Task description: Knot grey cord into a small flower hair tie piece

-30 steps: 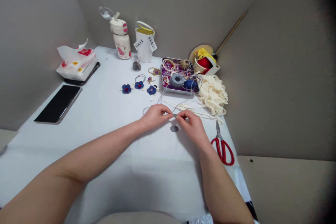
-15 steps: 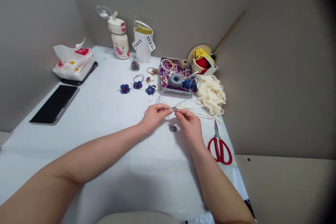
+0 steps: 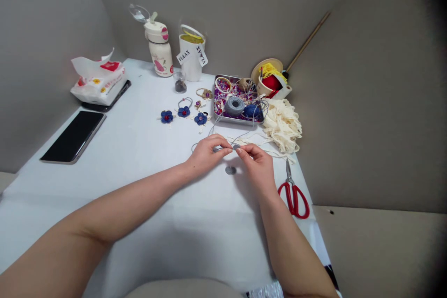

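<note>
Left to right: your left hand (image 3: 207,151) is curled narrow, closed on a thin grey cord (image 3: 213,129) that runs up toward a metal tray (image 3: 215,102) of beads and trims. A small grey disc (image 3: 236,147) sits between the hands, held in the pinch of your right hand (image 3: 256,164) and just beside your left fingertips (image 3: 228,148), raised above the white tabletop (image 3: 139,149). A second grey disc (image 3: 230,170) lies on the tabletop below, not touching either hand. Red-handled scissors (image 3: 294,200) lie further right.

L hand (image 3: 208,152) curled palm-down, R hand (image 3: 255,164) pinching thumb-to-index, the two just apart w/ knuckles up.
</note>
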`<state>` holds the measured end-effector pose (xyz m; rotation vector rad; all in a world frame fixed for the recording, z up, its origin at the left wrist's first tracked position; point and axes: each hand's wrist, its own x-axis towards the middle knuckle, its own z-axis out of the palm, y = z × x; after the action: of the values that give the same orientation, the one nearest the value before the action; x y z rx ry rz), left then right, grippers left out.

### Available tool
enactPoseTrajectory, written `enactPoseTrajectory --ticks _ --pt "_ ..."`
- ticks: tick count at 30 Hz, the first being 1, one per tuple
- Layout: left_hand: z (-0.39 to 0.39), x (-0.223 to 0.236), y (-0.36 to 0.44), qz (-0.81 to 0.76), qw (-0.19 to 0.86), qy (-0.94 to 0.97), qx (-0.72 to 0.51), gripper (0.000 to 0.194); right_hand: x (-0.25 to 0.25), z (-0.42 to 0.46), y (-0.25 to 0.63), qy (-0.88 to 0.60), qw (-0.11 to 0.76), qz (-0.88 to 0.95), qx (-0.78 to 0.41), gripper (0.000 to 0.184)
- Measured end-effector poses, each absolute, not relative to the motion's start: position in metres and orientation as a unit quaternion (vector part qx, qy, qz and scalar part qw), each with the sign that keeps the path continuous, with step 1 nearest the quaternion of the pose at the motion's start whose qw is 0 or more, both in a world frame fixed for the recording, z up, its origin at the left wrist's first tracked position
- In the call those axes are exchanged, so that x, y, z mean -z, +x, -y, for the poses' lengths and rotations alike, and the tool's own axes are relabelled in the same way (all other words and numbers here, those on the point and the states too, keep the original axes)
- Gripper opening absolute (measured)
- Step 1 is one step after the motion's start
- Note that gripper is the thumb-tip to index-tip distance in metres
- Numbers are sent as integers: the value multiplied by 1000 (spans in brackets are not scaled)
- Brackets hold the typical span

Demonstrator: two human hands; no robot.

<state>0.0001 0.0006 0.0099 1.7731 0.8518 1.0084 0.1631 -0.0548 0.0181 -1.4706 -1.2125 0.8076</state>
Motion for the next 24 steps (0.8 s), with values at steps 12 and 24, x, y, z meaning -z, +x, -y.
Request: enactPoseTrajectory --ticks 12,24 --pt "-3 -13 -3 -374 408 780 -293 12 -20 54 170 -627 441 569 -299 18" --pt "-6 -7 -3 -365 404 799 -256 14 -17 52 179 -618 318 683 -223 14"
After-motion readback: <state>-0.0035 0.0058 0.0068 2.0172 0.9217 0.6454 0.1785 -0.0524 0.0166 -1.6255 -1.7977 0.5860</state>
